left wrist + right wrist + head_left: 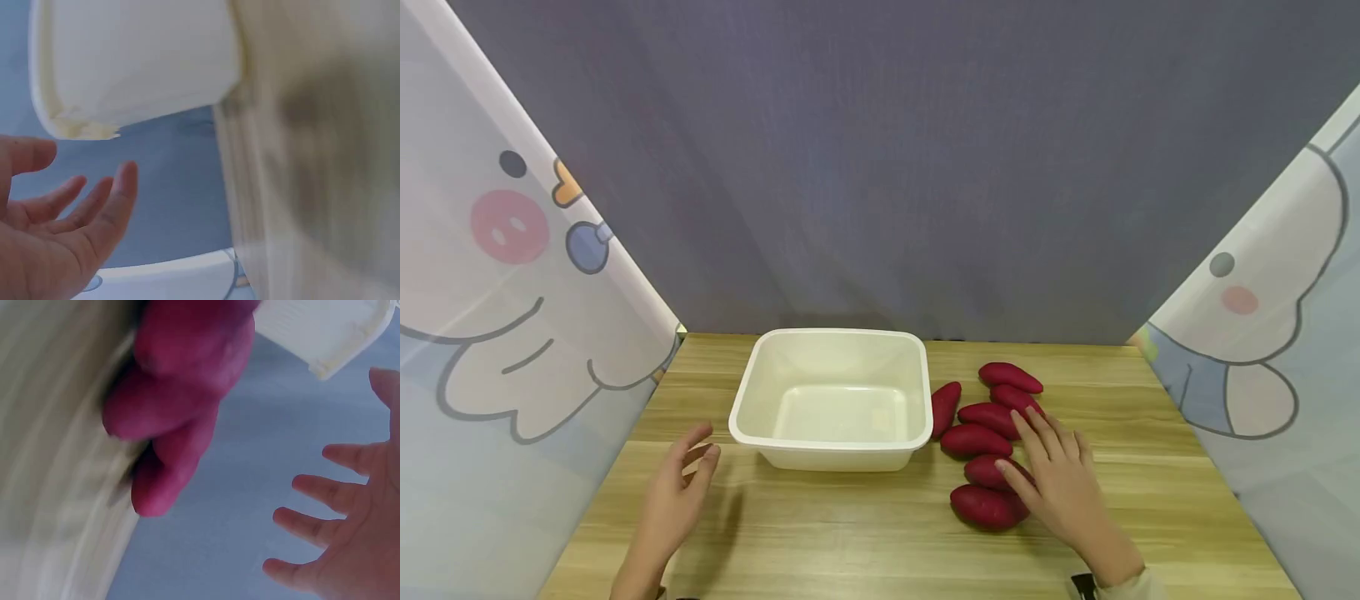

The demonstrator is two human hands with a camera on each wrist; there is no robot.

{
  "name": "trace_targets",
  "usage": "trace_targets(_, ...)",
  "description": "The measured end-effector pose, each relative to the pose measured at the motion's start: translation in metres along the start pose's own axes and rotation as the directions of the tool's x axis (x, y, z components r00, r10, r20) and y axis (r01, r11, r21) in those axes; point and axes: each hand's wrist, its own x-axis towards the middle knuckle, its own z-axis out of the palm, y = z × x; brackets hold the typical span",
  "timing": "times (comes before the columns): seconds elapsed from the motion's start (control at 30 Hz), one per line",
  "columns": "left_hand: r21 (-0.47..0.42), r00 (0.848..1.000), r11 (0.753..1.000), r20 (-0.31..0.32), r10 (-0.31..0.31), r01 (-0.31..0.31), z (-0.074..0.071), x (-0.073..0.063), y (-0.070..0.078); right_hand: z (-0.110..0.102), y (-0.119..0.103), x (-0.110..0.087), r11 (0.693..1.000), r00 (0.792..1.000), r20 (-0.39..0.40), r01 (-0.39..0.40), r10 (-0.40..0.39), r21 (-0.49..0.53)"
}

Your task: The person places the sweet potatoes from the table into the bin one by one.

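Several dark red sweet potatoes (976,441) lie in a loose column on the table, right of a white plastic basin (831,457). Nothing lies inside the basin. My right hand (1060,483) hovers over the right ends of the sweet potatoes, fingers spread. In the right wrist view that hand (356,519) shows an empty palm, apart from the sweet potatoes (181,406). On the other side, my left hand (673,492) is held in the air near the basin's left front corner. The left wrist view shows its fingers (109,215) loosely bent, holding nothing, below the basin's rim (47,106).
The wooden table (835,533) ends at a grey-blue cloth backdrop (880,167). Pale curtains with cartoon figures hang on the left (467,400) and right (1292,350). One sweet potato (945,408) sits close against the basin's right side.
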Motion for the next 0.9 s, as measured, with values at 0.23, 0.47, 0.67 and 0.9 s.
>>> trace_targets(0.23, -0.300, 0.989, 0.943, 0.031, -0.142, 0.145, -0.005, 0.018, 0.013, 0.000, 0.027, 0.019, 0.995, 0.990, -0.129, 0.066, -0.056, 0.074)
trace_targets(0.47, -0.403, 0.972, 0.885, 0.067, -0.225, 0.233, 0.000, 0.027, 0.016, 0.002, 0.050, 0.037, 0.985, 0.983, -0.170, 0.088, -0.062, 0.151)
trace_targets(0.67, -0.443, 0.973, 0.867, 0.065, -0.222, 0.227, 0.004, 0.028, 0.017, 0.011, 0.068, 0.040, 0.966, 0.996, -0.071, -0.030, 0.050, 0.255)
trace_targets(0.9, -0.455, 0.973, 0.862, 0.050, -0.226, 0.224, 0.006, 0.031, 0.014, 0.025, 0.085, 0.035, 0.924, 0.980, 0.031, -0.195, 0.196, 0.327)
